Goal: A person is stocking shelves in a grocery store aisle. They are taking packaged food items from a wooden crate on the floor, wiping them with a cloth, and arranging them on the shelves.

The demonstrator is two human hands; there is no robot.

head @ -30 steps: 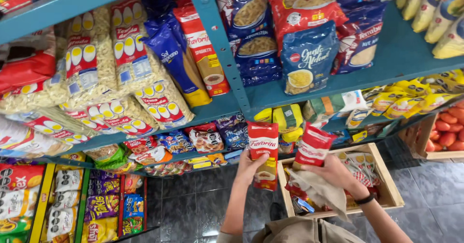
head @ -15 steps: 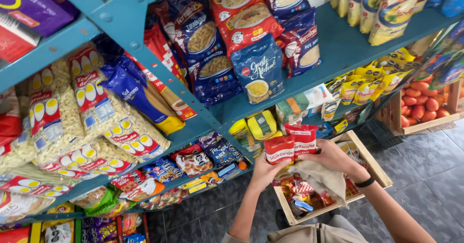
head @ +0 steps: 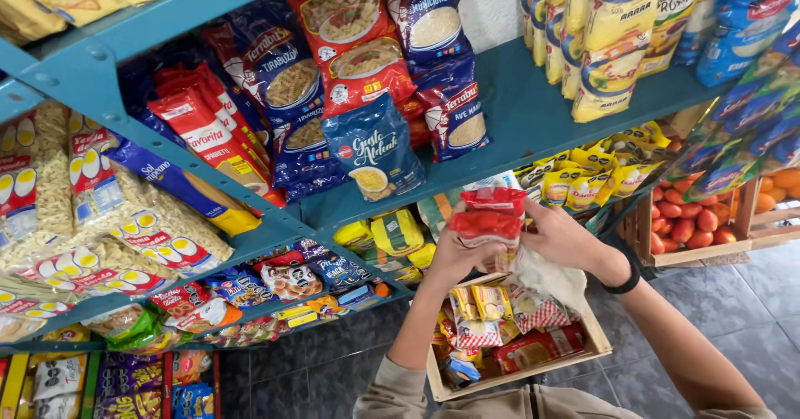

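**Two red packets, one bag, and a crate waiting below**

Between the two hands, the red packets [head: 487, 223] are being held just above a thin whitish bag [head: 542, 277]. The left hand [head: 454, 260] is closing its fingers [head: 467, 248] round the packets' lower edge, and the right hand [head: 562, 240] is pinching their top while also seeming to gather the bag's mouth; how firmly it is gripping the bag I cannot tell.

The risk, as I judge it, is lying in that shared grip. The right hand is doing two jobs, so the bag's mouth could be sagging shut as the packets go in, and a packet catching on the rim could be slipping free. Anything dropped would be falling into the wooden crate [head: 596, 344] directly beneath, onto the packets stacked there, or past its edge to the tiled floor [head: 742, 302].

Just behind the hands, the shelf [head: 533, 110] is carrying leaning pasta bags [head: 375, 148]; a raised elbow could be nudging one loose. The tomatoes [head: 687, 219] are sitting well to the right, out of harm's reach.
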